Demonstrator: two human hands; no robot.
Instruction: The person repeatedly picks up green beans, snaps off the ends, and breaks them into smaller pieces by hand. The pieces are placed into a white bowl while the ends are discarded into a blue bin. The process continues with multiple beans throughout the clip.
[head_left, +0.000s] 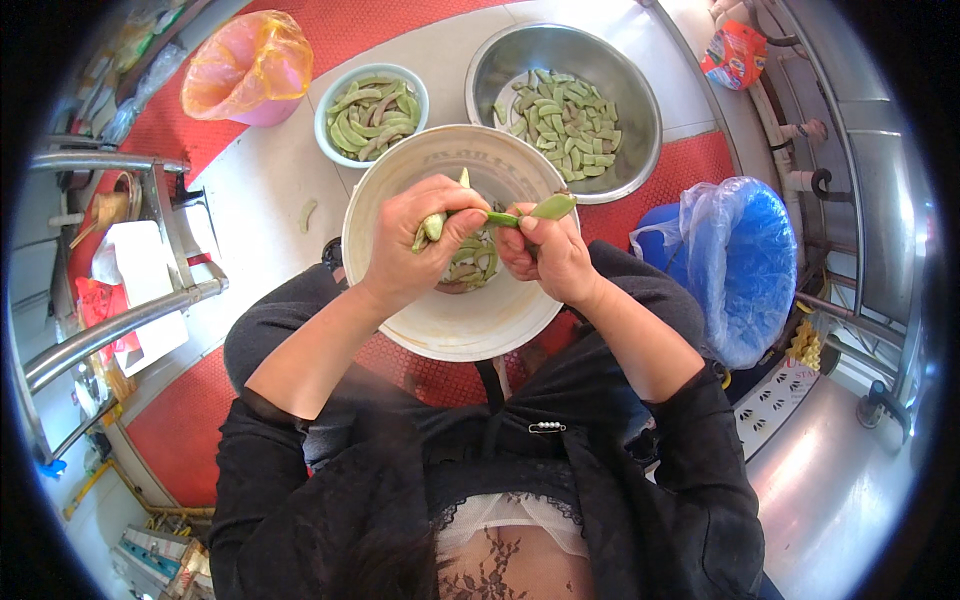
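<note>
Above a white plastic bucket (409, 322) between my knees, both my hands hold green bean pods. My left hand (416, 232) grips several pods in its palm, their ends poking out by the thumb and fingers. A green pod (501, 219) runs from my left thumb to the fingertips of my right hand (551, 251). Another flat pod (555, 207) sticks out past my right thumb. Bean pods or trimmings (474, 262) lie at the bottom of the bucket, partly hidden by my hands.
Ahead stand a light-blue bowl (322, 139) of whole pods and a steel basin (637, 135) of cut pieces. A pink bin (262, 112) with a yellow liner is far left; a blue bin (675, 247) is at right. One loose pod (307, 214) lies on the tiles. Metal racks flank both sides.
</note>
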